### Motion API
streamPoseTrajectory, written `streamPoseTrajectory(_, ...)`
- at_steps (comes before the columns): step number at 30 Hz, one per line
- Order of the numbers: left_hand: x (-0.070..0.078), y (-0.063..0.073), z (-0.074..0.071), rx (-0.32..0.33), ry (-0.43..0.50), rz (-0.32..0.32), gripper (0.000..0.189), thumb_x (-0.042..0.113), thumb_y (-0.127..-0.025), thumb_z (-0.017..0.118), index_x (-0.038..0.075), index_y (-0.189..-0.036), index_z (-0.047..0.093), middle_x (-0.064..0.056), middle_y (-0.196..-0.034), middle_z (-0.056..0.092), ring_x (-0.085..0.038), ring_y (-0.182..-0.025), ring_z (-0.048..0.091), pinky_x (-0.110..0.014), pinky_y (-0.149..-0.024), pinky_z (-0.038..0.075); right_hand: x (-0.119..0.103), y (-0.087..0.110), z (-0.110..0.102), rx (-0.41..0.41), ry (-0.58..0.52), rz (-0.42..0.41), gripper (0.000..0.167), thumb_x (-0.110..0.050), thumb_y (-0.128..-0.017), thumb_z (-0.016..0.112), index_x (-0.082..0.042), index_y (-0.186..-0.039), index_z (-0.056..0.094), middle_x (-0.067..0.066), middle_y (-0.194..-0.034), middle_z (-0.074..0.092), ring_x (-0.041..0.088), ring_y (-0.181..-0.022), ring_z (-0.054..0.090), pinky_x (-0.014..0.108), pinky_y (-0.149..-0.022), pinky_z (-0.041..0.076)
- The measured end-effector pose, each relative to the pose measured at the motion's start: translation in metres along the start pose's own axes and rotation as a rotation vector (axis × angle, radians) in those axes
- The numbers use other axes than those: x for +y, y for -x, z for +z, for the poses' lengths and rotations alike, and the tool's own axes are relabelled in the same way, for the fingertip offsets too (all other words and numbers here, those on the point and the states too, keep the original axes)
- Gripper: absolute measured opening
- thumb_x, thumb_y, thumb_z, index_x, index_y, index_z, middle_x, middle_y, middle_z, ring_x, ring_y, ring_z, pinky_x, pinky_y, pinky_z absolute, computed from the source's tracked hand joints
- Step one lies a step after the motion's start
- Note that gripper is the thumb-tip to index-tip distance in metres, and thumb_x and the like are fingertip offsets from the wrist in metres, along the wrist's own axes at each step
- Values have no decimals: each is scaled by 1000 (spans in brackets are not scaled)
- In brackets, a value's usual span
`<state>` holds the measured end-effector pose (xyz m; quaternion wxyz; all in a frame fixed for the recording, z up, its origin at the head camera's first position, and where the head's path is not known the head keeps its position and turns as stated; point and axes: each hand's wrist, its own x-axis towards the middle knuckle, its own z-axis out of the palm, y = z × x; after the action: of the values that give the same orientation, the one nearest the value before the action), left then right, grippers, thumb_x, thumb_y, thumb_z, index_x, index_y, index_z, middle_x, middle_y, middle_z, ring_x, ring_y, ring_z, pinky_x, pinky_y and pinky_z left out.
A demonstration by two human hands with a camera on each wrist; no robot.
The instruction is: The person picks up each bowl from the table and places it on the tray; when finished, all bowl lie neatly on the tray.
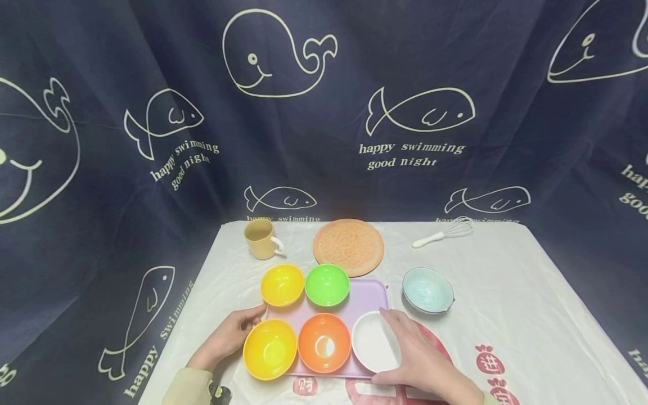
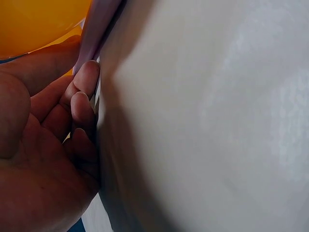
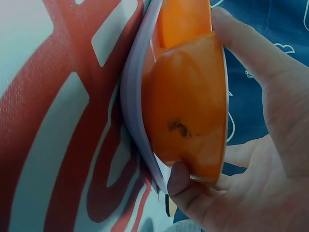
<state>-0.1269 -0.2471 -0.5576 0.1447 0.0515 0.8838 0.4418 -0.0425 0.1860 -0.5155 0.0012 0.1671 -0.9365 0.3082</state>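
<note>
A shallow purple tray (image 1: 365, 295) lies on the table. On it stand two yellow bowls (image 1: 270, 350), a green bowl (image 1: 327, 285), an orange bowl (image 1: 324, 343) and, at the near right, a bowl white inside (image 1: 373, 341). Seen from the right wrist, this bowl's outside is orange (image 3: 188, 106). My right hand (image 1: 417, 354) grips it, thumb on the near side, fingers on the far side. At the tray's left edge, beside the yellow bowls, my left hand (image 1: 233, 334) holds the rim with bent fingers (image 2: 87, 77). The tray's underside is hidden.
Behind the tray are a tan mug (image 1: 260, 239) with a white handle and a round orange-brown mat (image 1: 348, 247). To the right sit a light blue bowl (image 1: 428, 289) and, farther back, a whisk (image 1: 442, 233). A dark whale-print curtain (image 1: 324, 124) surrounds the white-covered table.
</note>
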Motion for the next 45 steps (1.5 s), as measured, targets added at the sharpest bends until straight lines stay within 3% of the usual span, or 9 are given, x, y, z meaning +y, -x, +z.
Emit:
streamPoseTrajectory(5,0,-1,-1,1,2,-7,48,19,-98,72,18,-145,64,-4,-146,61,-37,-141,49,-61,-115,35,-1,-2,-11,32,-17,12,127,-78,-59,87,-6,-155,45,12,-149,50,32,-132,53,57,-105,49)
streamPoseTrajectory(10,-1,-2,0,1,3,-8,48,18,-97,72,17,-144,65,-4,-146,62,-36,-142,48,-61,-115,35,10,-3,-29,118,-28,-13,117,-67,-67,91,-6,-156,45,18,-150,49,43,-136,49,68,-106,43)
streamPoseTrajectory(14,-1,-1,0,0,-5,-4,49,17,-96,73,17,-144,65,-5,-146,62,-37,-141,49,-62,-115,35,27,-7,-49,209,34,-28,109,-59,-72,92,-6,-155,46,19,-147,50,44,-133,48,70,-103,43)
streamPoseTrajectory(19,0,0,0,5,-9,-17,50,15,-96,73,17,-144,64,-5,-145,62,-37,-140,50,-63,-114,35,56,-15,-69,248,51,33,110,-54,-71,94,-2,-154,44,21,-145,48,46,-133,43,73,-103,40)
streamPoseTrajectory(25,5,2,0,7,3,-20,49,13,-96,72,16,-144,64,-7,-145,62,-38,-140,50,-63,-114,35,94,-22,-72,278,99,90,119,-55,-68,95,6,-153,40,32,-144,45,53,-132,40,78,-100,37)
streamPoseTrajectory(32,3,2,0,-5,18,-25,49,13,-96,72,16,-145,64,-7,-144,63,-38,-138,52,-64,-114,34,111,-31,-64,210,71,175,127,-57,-67,95,13,-154,33,39,-146,38,58,-133,36,79,-103,35)
streamPoseTrajectory(38,2,1,0,-11,23,-17,52,10,-95,74,16,-145,64,-7,-141,65,-28,-125,59,-66,-114,33,109,-38,-59,149,50,209,130,-57,-68,94,15,-154,30,41,-148,35,59,-134,36,78,-103,37)
streamPoseTrajectory(45,0,0,0,-10,19,-10,51,8,-95,73,16,-145,64,-7,-140,66,-31,-130,58,-65,-115,33,106,-46,-56,120,63,223,129,-55,-68,94,17,-153,29,40,-144,38,59,-129,41,77,-100,41)
